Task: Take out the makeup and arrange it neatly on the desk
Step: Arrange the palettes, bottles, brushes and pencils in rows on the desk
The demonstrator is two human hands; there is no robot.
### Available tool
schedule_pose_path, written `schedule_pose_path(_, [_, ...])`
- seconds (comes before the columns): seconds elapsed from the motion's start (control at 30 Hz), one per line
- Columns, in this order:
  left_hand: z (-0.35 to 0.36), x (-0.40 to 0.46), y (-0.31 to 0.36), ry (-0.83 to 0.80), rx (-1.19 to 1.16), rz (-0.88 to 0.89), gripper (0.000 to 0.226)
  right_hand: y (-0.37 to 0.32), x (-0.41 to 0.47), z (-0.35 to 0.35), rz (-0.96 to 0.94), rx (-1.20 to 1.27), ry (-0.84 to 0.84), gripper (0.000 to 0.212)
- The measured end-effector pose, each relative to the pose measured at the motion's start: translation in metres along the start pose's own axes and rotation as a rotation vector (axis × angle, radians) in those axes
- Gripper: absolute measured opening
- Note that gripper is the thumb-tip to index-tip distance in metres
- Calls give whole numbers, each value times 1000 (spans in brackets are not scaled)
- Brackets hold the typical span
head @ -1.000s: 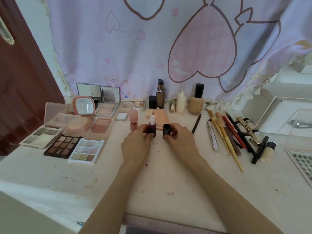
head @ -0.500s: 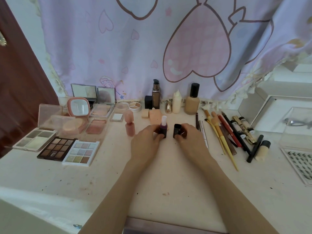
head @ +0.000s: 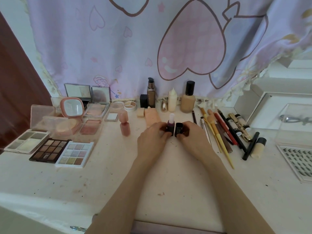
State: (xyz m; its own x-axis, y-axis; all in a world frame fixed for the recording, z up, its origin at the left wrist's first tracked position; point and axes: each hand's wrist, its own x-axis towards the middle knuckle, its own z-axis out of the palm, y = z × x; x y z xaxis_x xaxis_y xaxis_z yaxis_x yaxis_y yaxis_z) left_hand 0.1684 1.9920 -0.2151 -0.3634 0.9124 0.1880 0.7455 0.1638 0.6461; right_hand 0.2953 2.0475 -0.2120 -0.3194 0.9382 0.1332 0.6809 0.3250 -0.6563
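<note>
A small purple bottle [head: 170, 124] with a pale cap stands upright mid-worktop [head: 101, 174], the left hand [head: 152, 138] curled round its base. Touching it on the right is a black tube [head: 179, 129] — gripped by the right hand [head: 194, 137]. Eyeshadow palettes [head: 61, 152] lie well left — pencils and brushes [head: 222, 132] fan out right.

**Hidden and cut off**

Covering the lower part of the purple bottle [head: 170, 125] with left hand [head: 152, 141] fingers. Hiding the base of the black cap [head: 179, 130] behind the right hand [head: 194, 139]. Running off the right edge: lash card [head: 298, 157], clear box [head: 297, 125]. Blurring tube [head: 233, 124] lettering beyond reading.
</note>
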Motion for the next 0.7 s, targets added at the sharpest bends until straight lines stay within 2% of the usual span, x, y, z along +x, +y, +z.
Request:
schedule_pose_path(0.17, [0, -4, -6, -7, -56, 26, 43, -5, -6, -7, 22, 114, 2, 53])
schedule_pose_path(0.27, [0, -8, -6, 36, -129, 26, 40, -3, -14, -17, 26, 143, 23, 60])
schedule_pose_path(0.37, [-1, -17, -2, 113, -141, 89, 22, 6, -27, -33, -22, 116, 173, 38])
schedule_pose_path(0.47, [0, -30, 5, 52, 22, 319, 14, 20, -32, -57, -26, 15, 320, 13])
schedule_pose_path(0.6, [2, -34, 9, -64, 160, 551, 20, 41, -35, -83, 52, -124, 344, 12])
schedule_pose_path(0.7, [2, -33, 9, -66, 165, 584, 20, 41, -35, -83, 25, -201, 294, 15])
